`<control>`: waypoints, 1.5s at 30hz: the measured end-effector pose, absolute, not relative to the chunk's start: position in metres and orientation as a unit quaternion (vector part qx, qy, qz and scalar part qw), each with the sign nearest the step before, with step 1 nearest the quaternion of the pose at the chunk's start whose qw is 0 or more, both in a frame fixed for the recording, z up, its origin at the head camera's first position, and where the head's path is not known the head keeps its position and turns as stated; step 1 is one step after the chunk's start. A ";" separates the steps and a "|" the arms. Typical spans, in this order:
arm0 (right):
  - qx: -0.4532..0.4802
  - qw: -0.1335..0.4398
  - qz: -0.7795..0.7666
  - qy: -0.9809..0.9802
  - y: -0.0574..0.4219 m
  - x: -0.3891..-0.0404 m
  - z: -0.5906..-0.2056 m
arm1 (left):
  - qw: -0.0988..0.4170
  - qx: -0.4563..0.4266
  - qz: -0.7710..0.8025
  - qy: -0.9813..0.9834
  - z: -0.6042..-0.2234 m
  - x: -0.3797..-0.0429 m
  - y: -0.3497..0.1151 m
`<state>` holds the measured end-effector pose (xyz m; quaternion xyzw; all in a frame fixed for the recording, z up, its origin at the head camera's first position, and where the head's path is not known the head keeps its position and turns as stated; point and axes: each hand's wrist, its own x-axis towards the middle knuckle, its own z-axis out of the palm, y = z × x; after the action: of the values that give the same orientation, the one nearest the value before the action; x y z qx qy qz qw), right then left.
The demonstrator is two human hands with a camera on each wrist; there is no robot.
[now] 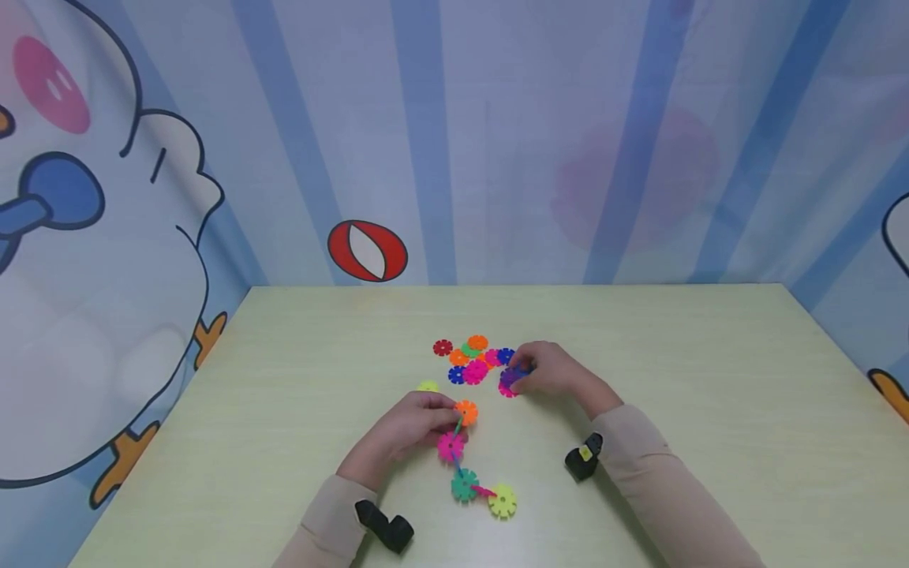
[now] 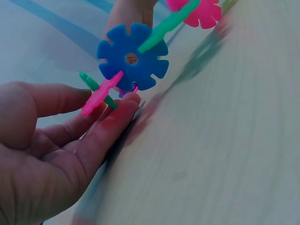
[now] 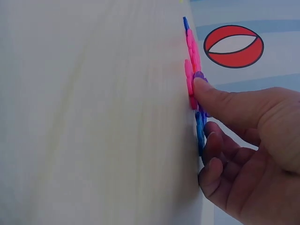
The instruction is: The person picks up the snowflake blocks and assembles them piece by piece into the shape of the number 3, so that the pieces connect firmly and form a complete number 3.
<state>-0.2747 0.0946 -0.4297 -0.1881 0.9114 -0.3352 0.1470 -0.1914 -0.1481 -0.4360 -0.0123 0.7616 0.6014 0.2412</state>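
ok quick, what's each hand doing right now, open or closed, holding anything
Left hand: closed, holding a chain of linked discs.
Right hand: closed, pinching a purple disc at the loose pile.

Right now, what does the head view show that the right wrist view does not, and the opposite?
Head view only: the left hand holding the linked discs. Right wrist view only: the right hand from its palm side. Both: the right hand, the purple disc it pinches, the table and the red-and-white oval.
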 end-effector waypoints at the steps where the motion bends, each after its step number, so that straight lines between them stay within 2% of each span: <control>1: -0.185 0.146 -0.338 0.911 0.094 -0.274 -0.429 | 0.243 -0.012 0.601 0.761 -0.436 -0.192 -0.148; 7: -0.179 0.140 -0.381 0.896 0.094 -0.265 -0.427 | 0.248 -0.006 0.601 0.760 -0.438 -0.192 -0.149; 18: -0.218 0.174 -0.492 0.825 0.083 -0.238 -0.427 | 0.244 0.002 0.599 0.762 -0.438 -0.193 -0.150; 29: -0.208 0.186 -0.504 0.817 0.077 -0.229 -0.429 | 0.244 -0.007 0.595 0.766 -0.438 -0.192 -0.148; 39: -0.228 0.177 -0.492 0.822 0.074 -0.228 -0.435 | 0.232 -0.002 0.594 0.771 -0.440 -0.193 -0.148; 45: -0.206 0.173 -0.484 0.833 0.070 -0.227 -0.436 | 0.223 0.002 0.579 0.784 -0.440 -0.193 -0.148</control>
<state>-0.2269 0.0699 -0.4357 -0.2063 0.8327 -0.4837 0.1734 -0.1930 -0.1479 -0.4401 0.0020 0.7843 0.5788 0.2231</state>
